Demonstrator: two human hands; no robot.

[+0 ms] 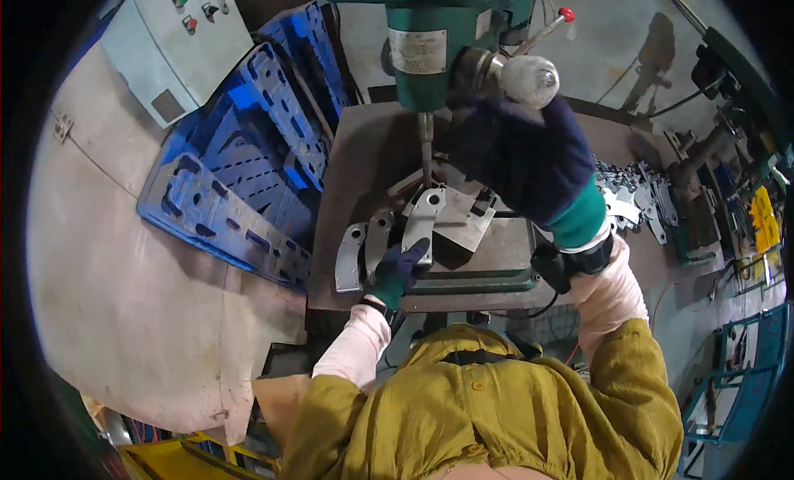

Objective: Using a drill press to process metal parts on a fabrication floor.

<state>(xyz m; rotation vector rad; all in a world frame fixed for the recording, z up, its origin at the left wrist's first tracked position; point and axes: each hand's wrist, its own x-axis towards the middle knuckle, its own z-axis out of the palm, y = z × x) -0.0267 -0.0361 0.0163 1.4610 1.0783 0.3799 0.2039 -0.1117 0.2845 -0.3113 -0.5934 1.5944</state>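
"Brown, flat worktable (347, 153) under a green metal drill press (418, 74); where's the grip?"

"Navy-gloved left hand (400, 269), holding the six-o'clock end of a curved silver metal plate (420, 228), whose holed twelve-o'clock end sits by the slim steel bit (427, 161)."

"And the navy-gloved right hand (529, 149)?"

"Blurred, at two o'clock from the plate, a clear rounded knob (531, 79) at its twelve; I can't tell whether it holds anything."

"How's the plate likely to handle?"

"Stiff, fairly heavy, smooth enough to slip, hardly fragile, I'd judge. Hold that near end, away from the bit."

"Nearby?"

"Matching silver plates (351, 261) at eight, heaped silver metal parts (624, 207) at three, blue slotted plastic panels (255, 234) at ten."
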